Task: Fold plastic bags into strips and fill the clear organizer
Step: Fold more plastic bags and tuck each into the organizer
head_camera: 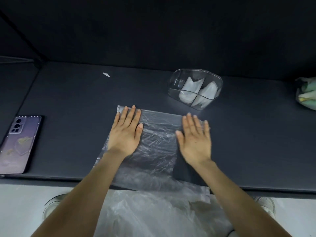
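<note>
A clear plastic bag (158, 142) lies spread flat on the black table (68, 103), its near end hanging over the front edge. My left hand (125, 132) presses flat on the bag's left side with straight fingers. On the bag's right edge, my right hand (195, 135) lies flat the same way. Beyond my right hand stands the clear organizer (195, 88), tilted, with folded white bag strips in its right compartments.
A purple phone (18, 144) lies face down at the table's left front. A small white scrap (106, 74) sits at the back. A bundle of pale green bags (307, 94) is at the right edge. A black wall rises behind.
</note>
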`<state>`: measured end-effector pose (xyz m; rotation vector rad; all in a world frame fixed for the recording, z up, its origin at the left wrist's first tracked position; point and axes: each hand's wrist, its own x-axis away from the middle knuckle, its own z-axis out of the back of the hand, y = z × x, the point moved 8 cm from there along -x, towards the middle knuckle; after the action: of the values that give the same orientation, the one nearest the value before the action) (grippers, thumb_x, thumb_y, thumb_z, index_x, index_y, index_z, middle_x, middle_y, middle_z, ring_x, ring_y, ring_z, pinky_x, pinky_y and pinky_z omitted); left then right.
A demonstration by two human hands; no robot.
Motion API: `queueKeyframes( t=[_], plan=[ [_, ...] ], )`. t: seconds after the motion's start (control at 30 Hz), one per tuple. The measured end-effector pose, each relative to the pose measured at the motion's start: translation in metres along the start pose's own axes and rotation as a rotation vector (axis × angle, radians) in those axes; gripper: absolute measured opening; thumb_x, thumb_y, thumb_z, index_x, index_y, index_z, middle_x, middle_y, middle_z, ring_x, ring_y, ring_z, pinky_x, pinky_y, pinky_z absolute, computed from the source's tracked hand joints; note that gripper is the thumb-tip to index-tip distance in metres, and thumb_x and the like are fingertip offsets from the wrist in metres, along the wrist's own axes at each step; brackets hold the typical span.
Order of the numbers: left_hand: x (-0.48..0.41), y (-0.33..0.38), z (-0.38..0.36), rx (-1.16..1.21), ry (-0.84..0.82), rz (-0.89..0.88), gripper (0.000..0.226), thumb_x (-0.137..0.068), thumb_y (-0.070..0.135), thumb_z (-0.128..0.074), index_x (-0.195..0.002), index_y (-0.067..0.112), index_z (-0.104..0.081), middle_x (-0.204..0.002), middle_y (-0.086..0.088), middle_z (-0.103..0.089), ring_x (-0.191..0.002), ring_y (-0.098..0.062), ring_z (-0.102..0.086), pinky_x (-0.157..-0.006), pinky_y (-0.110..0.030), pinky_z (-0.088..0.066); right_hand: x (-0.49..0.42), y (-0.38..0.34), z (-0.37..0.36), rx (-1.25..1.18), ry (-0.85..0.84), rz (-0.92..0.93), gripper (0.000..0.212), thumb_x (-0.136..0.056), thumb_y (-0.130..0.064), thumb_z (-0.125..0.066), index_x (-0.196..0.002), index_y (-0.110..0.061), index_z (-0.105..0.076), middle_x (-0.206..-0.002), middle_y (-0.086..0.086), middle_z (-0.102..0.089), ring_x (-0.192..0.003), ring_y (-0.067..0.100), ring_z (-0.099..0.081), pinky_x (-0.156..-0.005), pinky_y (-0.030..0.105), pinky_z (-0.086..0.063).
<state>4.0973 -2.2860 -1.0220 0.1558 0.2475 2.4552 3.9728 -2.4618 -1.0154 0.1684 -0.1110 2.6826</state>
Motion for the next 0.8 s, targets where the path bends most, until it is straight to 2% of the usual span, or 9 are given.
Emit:
queueKeyframes(
  t=[0.1,0.2,0.23,0.33,0.4,0.47,0.57,0.7,0.8],
  plan=[
    [-0.005,-0.003,0.003,0.210,-0.069,0.064,0.069,-0.094,0.056,0.000,-0.153,0.021,-0.009,-0.160,0.005,0.004,-0.142,-0.005,0.014,-0.117,-0.027,0.016,0.004,0.036,0.021,-0.050,0.111,-0.099,0.080,-0.097,-0.052,0.005,-0.146,-0.003,-0.034,-0.153,0.016,-0.031,-0.144,0.031,-0.025,-0.119,0.048,-0.008],
    [0.003,-0.013,0.028,0.716,-0.051,0.174,0.049,-0.105,0.041,-0.031,-0.150,0.026,-0.023,-0.159,0.011,-0.002,-0.143,-0.003,0.010,-0.119,-0.031,0.013,0.019,0.006,0.054,-0.157,0.264,-0.045,0.067,-0.102,-0.044,-0.012,-0.141,0.000,-0.043,-0.147,0.019,-0.040,-0.140,0.035,-0.034,-0.118,0.050,-0.015],
    [0.011,-0.017,0.041,0.697,-0.017,0.161,0.048,-0.104,0.042,-0.032,-0.149,0.026,-0.025,-0.156,0.014,-0.003,-0.144,-0.005,0.009,-0.119,-0.030,0.014,0.028,-0.015,0.061,-0.184,0.279,-0.005,0.063,-0.102,-0.041,-0.016,-0.140,0.000,-0.044,-0.146,0.019,-0.042,-0.139,0.035,-0.035,-0.118,0.051,-0.017],
    [0.050,-0.009,0.064,0.201,0.146,-0.021,0.054,-0.100,0.042,-0.025,-0.144,0.014,-0.038,-0.155,-0.001,-0.021,-0.146,-0.025,-0.013,-0.119,-0.034,0.006,0.057,-0.084,0.055,-0.198,0.240,0.131,0.056,-0.100,-0.036,-0.025,-0.138,-0.001,-0.048,-0.144,0.019,-0.045,-0.137,0.034,-0.039,-0.115,0.051,-0.019],
    [0.081,0.006,0.051,0.079,0.124,-0.119,0.053,-0.102,0.034,-0.024,-0.139,0.004,-0.047,-0.149,-0.014,-0.039,-0.141,-0.034,-0.030,-0.119,-0.042,-0.007,0.070,-0.119,0.035,-0.152,0.188,0.220,0.055,-0.097,-0.036,-0.030,-0.135,-0.003,-0.053,-0.142,0.018,-0.048,-0.136,0.033,-0.041,-0.112,0.051,-0.019],
    [0.103,0.009,0.026,0.025,0.037,-0.142,0.055,-0.105,0.034,-0.017,-0.141,0.000,-0.042,-0.148,-0.017,-0.040,-0.142,-0.030,-0.029,-0.119,-0.040,-0.010,0.076,-0.133,0.010,-0.081,0.092,0.278,0.056,-0.095,-0.037,-0.031,-0.136,-0.006,-0.053,-0.144,0.016,-0.046,-0.137,0.032,-0.040,-0.112,0.052,-0.018],
    [0.111,-0.005,0.004,-0.005,-0.003,-0.077,0.056,-0.105,0.036,-0.016,-0.147,0.004,-0.031,-0.155,-0.013,-0.030,-0.145,-0.027,-0.023,-0.120,-0.039,-0.009,0.075,-0.103,-0.008,-0.045,0.025,0.261,0.056,-0.097,-0.039,-0.031,-0.140,-0.008,-0.047,-0.147,0.016,-0.042,-0.138,0.032,-0.037,-0.112,0.055,-0.018],
    [0.110,-0.005,0.002,-0.009,-0.020,-0.046,0.056,-0.104,0.037,-0.015,-0.148,0.006,-0.027,-0.155,-0.012,-0.027,-0.145,-0.025,-0.017,-0.119,-0.037,-0.005,0.074,-0.018,-0.003,0.029,0.072,0.111,0.057,-0.101,-0.042,-0.022,-0.145,-0.011,-0.041,-0.147,0.024,-0.039,-0.136,0.040,-0.037,-0.114,0.060,-0.018],
    [0.111,-0.006,0.001,0.003,-0.048,-0.047,0.058,-0.105,0.042,-0.008,-0.148,0.008,-0.022,-0.156,-0.011,-0.022,-0.146,-0.028,-0.019,-0.119,-0.034,0.000,0.090,-0.017,0.019,-0.008,0.184,0.247,0.057,-0.101,-0.046,-0.029,-0.140,-0.009,-0.049,-0.143,0.024,-0.045,-0.132,0.041,-0.043,-0.112,0.061,-0.022]
  ],
)
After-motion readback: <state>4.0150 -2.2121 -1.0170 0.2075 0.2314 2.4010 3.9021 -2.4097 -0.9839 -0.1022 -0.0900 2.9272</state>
